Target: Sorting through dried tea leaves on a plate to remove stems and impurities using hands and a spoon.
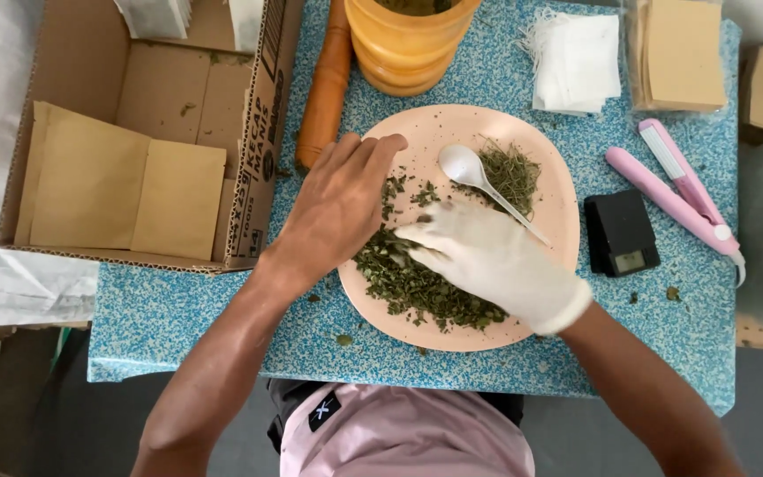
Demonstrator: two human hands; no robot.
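A round pink plate (452,124) sits at the middle of the blue speckled tabletop (178,309) and holds two lots of dried herb: a heap of dark green crushed leaves (417,287) on its near left side, and a smaller pile of paler, stalky dried herb (512,172) on its far right side, with a white plastic spoon (470,168) lying bowl-up between them. The bare left hand (337,208) rests over the plate's left rim, fingers together and bent down, tips touching the dark leaves; whether it pinches any cannot be told. The right hand (487,256), in a white glove, lies across the middle of the plate with its fingers pointing left onto the same heap, loosely curled, clamped on nothing visible. At the tabletop's far edge stands an orange plastic mortar (408,49) with green herb inside, an orange pestle (327,84) lying just to its left. Off the tabletop's left edge, an open cardboard box (258,132) holds flat brown paper pouches (125,185). At the far right corner lie a stack of white filter bags (576,62) and more brown pouches (683,53); nearer, a pink heat sealer (677,199) and a small black pocket scale (620,234).
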